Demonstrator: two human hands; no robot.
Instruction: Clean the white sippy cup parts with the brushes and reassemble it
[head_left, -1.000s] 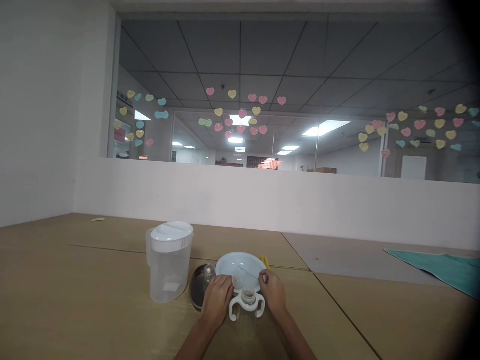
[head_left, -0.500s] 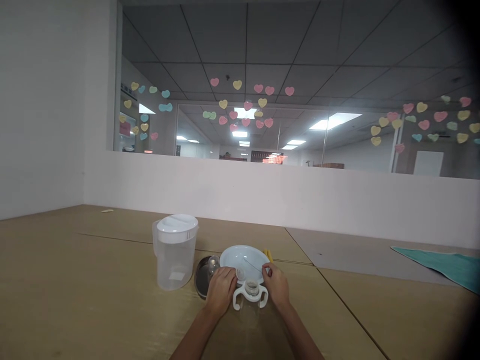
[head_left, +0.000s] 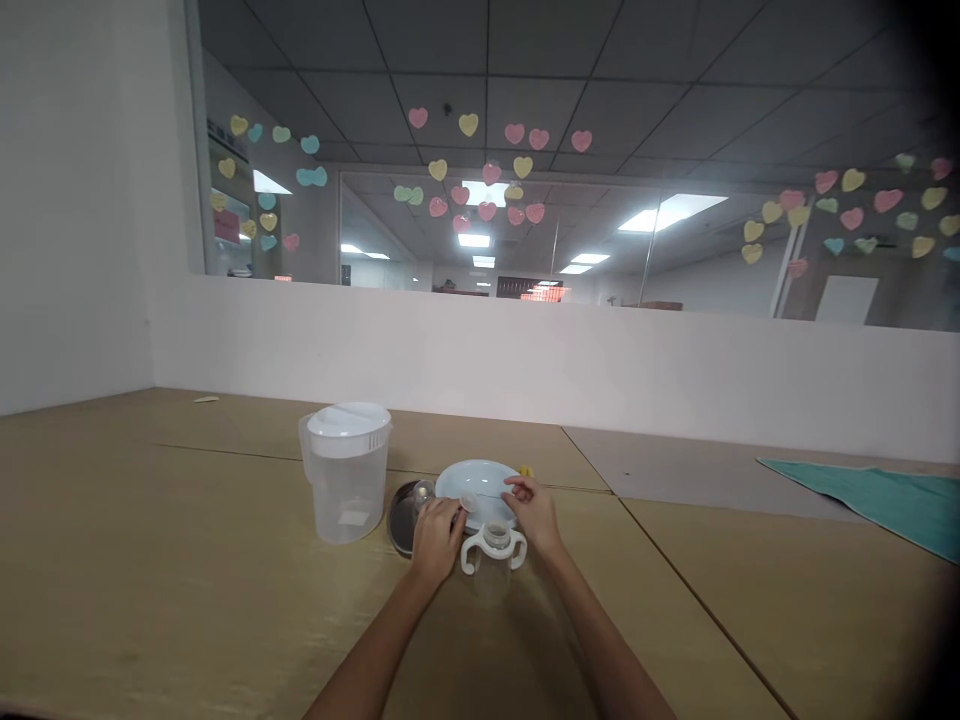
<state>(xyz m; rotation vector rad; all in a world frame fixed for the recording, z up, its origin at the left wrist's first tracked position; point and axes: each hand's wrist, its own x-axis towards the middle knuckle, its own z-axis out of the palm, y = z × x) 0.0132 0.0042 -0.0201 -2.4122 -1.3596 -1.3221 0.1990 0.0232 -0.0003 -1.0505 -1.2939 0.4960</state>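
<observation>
My left hand [head_left: 437,540] is closed on a small clear round piece [head_left: 468,502] at the near left edge of the pale blue bowl [head_left: 454,475]. Over the bowl's right side, my right hand [head_left: 534,510] has its thumb and index finger apart. A thin rod [head_left: 491,496] shows in the bowl, one end close to that thumb. Between my wrists stands a clear bottle [head_left: 492,575] with a white two-handled collar [head_left: 496,546] and an uncapped mouth. A clear dome-shaped cover [head_left: 424,490] sits by the dark round dish [head_left: 401,520], partly behind my left hand.
A translucent pitcher [head_left: 349,490] with a white lid stands to the left of the dish. Something yellow [head_left: 526,471] shows behind the bowl. A green cloth [head_left: 877,495] lies at the far right, and a low wall with a window closes off the table's back.
My right thumb and index finger have parted from their pinch on the thin rod, which now lies lower in the bowl. My left hand keeps the clear piece. The camera has tilted down slightly.
</observation>
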